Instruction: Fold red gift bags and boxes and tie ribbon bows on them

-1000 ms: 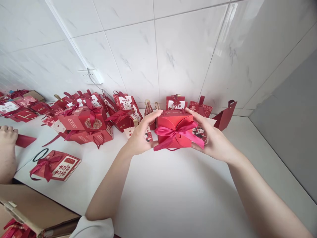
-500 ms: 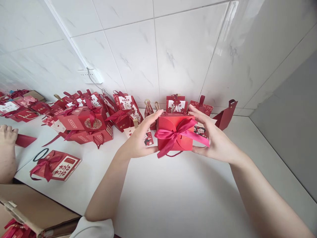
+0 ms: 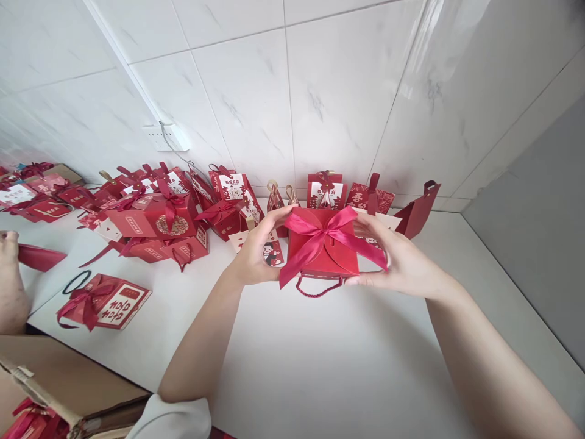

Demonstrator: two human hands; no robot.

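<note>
A red gift box (image 3: 301, 247) with overlapping curved flaps on its top is held between my two hands above the white table. A shiny crimson ribbon bow (image 3: 323, 235) is tied across those flaps. From its near side hangs a dark red cord handle (image 3: 319, 294). My left hand (image 3: 260, 250) grips the box at its left side, with the thumb low and fingers at the far edge. On the opposite side my right hand (image 3: 388, 253) grips it the same way. Some fingertips are hidden behind the box.
Several red gift boxes (image 3: 148, 214) are piled at the back left, and more stand along the tiled wall (image 3: 338, 91). One bowed box (image 3: 121, 303) lies at left near a black ring (image 3: 77, 281). Another person's hand (image 3: 9, 244) is at far left. A cardboard carton (image 3: 68, 372) stands lower left.
The box has tilted, so more of its flapped top and cord handle now show. Both my hands keep hold of it. The other person's hand has shifted left.
</note>
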